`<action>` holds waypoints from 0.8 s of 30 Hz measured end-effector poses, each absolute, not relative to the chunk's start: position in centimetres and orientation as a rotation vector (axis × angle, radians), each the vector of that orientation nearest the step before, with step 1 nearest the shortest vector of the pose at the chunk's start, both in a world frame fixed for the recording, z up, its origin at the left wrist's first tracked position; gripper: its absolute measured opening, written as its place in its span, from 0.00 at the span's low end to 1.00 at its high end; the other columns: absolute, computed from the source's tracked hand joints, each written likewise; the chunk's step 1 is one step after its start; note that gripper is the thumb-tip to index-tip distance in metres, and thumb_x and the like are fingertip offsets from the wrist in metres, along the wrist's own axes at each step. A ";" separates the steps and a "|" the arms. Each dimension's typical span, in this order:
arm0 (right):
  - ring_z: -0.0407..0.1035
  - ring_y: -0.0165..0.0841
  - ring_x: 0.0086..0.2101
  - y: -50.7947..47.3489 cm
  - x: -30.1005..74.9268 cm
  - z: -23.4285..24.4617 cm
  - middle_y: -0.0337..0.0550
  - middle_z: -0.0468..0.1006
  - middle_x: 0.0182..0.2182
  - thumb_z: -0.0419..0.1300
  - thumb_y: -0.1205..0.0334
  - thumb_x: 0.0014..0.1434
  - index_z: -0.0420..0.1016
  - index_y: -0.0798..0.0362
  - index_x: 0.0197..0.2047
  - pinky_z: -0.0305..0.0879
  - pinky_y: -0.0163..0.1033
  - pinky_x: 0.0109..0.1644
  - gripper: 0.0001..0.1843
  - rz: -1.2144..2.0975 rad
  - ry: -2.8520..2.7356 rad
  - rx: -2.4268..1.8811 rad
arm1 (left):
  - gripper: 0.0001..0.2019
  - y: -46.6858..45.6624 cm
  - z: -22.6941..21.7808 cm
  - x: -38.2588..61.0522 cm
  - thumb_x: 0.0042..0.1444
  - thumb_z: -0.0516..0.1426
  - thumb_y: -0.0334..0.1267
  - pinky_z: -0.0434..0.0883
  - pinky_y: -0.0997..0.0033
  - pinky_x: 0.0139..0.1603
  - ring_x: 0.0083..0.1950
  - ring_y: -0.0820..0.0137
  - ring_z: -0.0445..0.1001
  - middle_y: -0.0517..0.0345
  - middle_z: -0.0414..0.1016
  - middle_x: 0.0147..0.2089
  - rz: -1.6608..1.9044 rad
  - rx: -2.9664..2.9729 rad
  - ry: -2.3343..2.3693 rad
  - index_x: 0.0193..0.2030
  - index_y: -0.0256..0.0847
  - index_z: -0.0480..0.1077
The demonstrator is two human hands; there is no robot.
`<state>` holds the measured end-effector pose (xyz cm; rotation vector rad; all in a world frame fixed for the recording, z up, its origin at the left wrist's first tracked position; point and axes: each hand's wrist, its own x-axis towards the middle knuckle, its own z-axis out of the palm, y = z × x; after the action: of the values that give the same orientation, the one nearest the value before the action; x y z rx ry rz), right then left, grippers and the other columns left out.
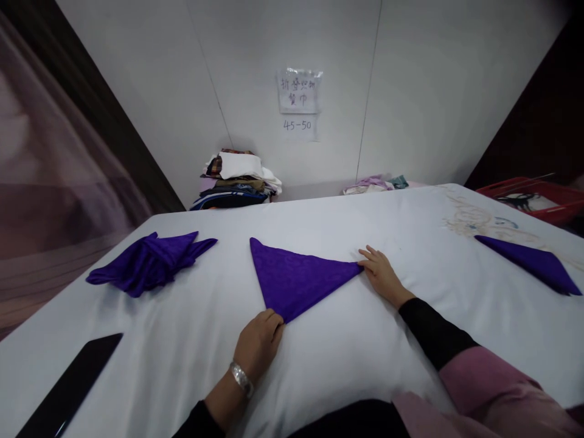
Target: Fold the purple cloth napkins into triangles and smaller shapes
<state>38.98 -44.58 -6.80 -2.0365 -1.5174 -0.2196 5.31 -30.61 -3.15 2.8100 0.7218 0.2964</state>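
A purple napkin [296,277] folded into a triangle lies in the middle of the white-covered table [328,353]. My left hand [258,344], with a silver bracelet on the wrist, pinches the triangle's near corner with curled fingers. My right hand [381,274] lies flat on the cloth, its fingers stretched out and resting on the triangle's right corner.
A crumpled purple napkin [148,261] lies at the left. Another folded purple napkin [531,261] lies at the right. A dark flat object [68,389] sits near the table's front left edge. Stacked cloths [237,179] and a paper sign [298,91] are by the wall; a red tray [533,198] is at the far right.
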 end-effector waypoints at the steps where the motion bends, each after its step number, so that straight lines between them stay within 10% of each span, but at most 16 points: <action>1: 0.50 0.41 0.60 -44.7 38.6 -6.4 0.46 0.67 0.55 0.48 0.72 0.55 0.74 0.50 0.45 0.45 0.58 0.61 0.19 -0.232 -1.560 -2.024 | 0.09 -30.6 -3.1 5.3 0.57 0.48 0.31 0.65 0.69 0.36 0.36 0.68 0.69 0.57 0.70 0.33 0.301 2.807 0.716 0.31 0.42 0.67; 18: 0.40 0.40 0.63 -43.1 28.6 -4.8 0.50 0.50 0.64 0.45 0.41 0.61 0.48 0.54 0.66 0.32 0.52 0.65 0.37 0.333 -2.187 -1.784 | 0.08 -30.3 -2.3 5.7 0.56 0.50 0.33 0.65 0.68 0.34 0.33 0.69 0.68 0.58 0.70 0.31 0.294 2.824 0.682 0.28 0.42 0.67; 24: 0.38 0.41 0.63 -43.3 28.7 -4.6 0.51 0.47 0.65 0.45 0.41 0.61 0.48 0.53 0.66 0.33 0.54 0.64 0.36 0.356 -2.200 -1.794 | 0.17 -31.2 -2.0 10.2 0.59 0.51 0.44 0.62 0.55 0.56 0.56 0.61 0.64 0.48 0.67 0.56 0.456 2.877 0.447 0.52 0.40 0.65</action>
<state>28.70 -43.27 -4.56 -1.7939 -2.1997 0.3561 10.17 -31.18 -2.02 2.8769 0.4470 0.4560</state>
